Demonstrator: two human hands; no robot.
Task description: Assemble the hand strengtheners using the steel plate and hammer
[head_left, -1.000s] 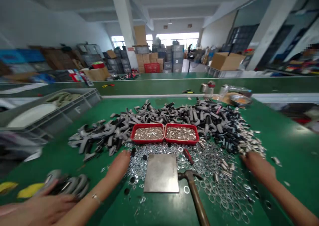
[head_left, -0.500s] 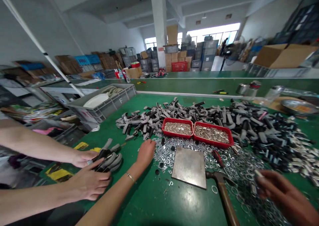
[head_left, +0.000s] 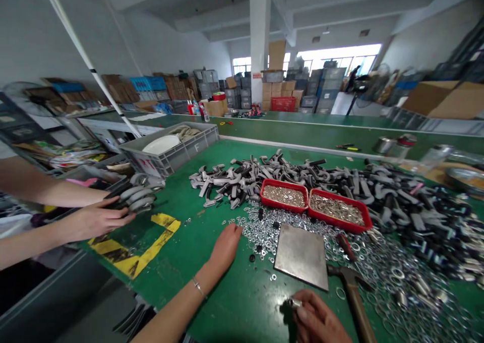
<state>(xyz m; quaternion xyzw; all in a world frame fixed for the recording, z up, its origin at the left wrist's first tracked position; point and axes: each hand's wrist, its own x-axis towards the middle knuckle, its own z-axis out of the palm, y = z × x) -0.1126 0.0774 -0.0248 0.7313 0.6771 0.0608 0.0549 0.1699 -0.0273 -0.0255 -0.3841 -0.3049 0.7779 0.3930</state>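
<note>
My left hand rests at the left edge of the scattered metal washers, its fingers curled together; what they pinch, if anything, is hidden. Low in front of the steel plate, my right hand grips a small shiny metal cylinder between thumb and fingers. The hammer lies just right of that hand, its head beside the plate. Behind the plate stand two red trays, the left tray with tiny metal parts and the right tray with small pins.
At left, a co-worker's hands hold several grey-and-black curved pieces near yellow-black floor-style tape. A heap of similar pieces lies behind the trays. A grey crate stands at the back left. Metal rings cover the right side.
My right hand has moved left from the rings to in front of the plate with the metal cylinder. The co-worker's hands have carried the grey-and-black pieces left, off the taped square. My left hand has hardly moved.
</note>
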